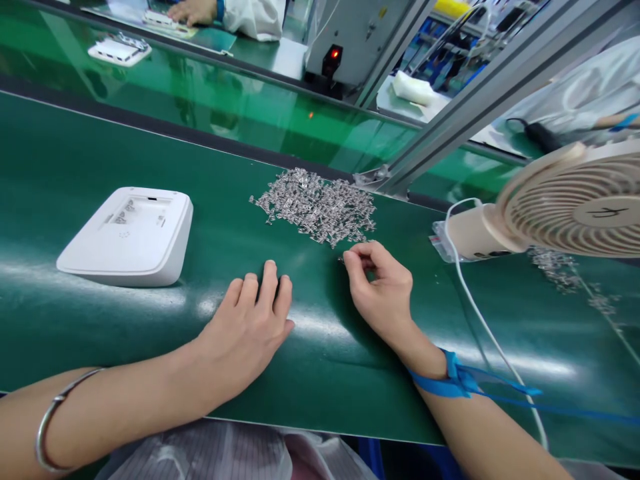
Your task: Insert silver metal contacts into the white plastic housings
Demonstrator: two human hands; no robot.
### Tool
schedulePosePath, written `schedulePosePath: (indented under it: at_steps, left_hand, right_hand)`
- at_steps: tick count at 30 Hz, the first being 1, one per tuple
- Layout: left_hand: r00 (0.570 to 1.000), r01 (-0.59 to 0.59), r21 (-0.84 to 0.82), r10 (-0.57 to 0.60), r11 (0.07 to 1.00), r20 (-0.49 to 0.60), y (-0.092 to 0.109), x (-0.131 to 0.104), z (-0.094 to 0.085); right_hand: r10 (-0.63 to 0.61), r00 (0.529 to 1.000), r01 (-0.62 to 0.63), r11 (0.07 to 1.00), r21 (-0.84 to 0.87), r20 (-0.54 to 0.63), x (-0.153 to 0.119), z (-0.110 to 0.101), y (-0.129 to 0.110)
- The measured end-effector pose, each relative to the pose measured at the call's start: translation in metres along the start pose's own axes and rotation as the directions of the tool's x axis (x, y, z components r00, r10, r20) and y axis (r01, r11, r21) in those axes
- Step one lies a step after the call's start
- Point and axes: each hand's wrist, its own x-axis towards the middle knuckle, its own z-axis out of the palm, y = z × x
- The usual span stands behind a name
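Note:
My right hand has its thumb and index finger pinched together on a small metal clip, just in front of a loose pile of small silvery metal clips. Only a bit of the held clip shows past the fingertips. My left hand rests palm down on the green table, fingers spread, with nothing in it. Beyond it to the left lies a white plastic housing, its recessed compartment holding a few metal contacts.
A beige fan with a white cable stands at the right. A metal post rises behind the pile. Past the dark rail, a white part lies on the green conveyor; another person's hand is at the far bench.

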Motion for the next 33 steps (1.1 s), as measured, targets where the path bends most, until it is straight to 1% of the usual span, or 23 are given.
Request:
schedulePosePath:
  at_steps: [5, 11, 16, 22, 27, 30, 33]
  left_hand:
    - [1.0, -0.002, 0.0, 0.002, 1.0, 0.006, 0.0, 0.0, -0.001]
    - [1.0, 0.001, -0.003, -0.001, 1.0, 0.006, 0.001, -0.001, 0.0]
    - [1.0, 0.011, -0.031, -0.011, 0.999, -0.012, -0.001, -0.001, 0.002]
    - [1.0, 0.007, -0.165, -0.009, 0.986, -0.012, -0.002, 0.0, 0.002]
    - [0.999, 0.009, -0.302, -0.018, 0.953, -0.028, 0.001, 0.0, 0.004]
    - [0.999, 0.004, -0.344, -0.015, 0.939, -0.029, 0.001, 0.0, 0.005]
    - [0.999, -0.01, -0.377, -0.009, 0.926, -0.049, -0.001, 0.001, 0.006]
  right_hand:
    - [-0.115, 0.993, 0.115, 0.993, -0.006, -0.001, -0.003, 0.0, -0.004]
    - [-0.187, 0.982, 0.188, 0.982, -0.024, 0.023, -0.004, -0.002, -0.01]
    - [-0.28, 0.96, 0.28, 0.96, -0.011, 0.028, -0.012, -0.002, -0.021]
    - [-0.351, 0.936, 0.35, 0.935, 0.05, 0.003, -0.022, -0.006, -0.034]
    - [-0.4, 0.915, 0.397, 0.916, 0.058, 0.045, -0.025, -0.009, -0.039]
    - [-0.432, 0.898, 0.429, 0.902, 0.058, 0.086, -0.026, -0.009, -0.039]
    - [-0.436, 0.889, 0.433, 0.9, 0.055, 0.138, -0.026, -0.009, -0.037]
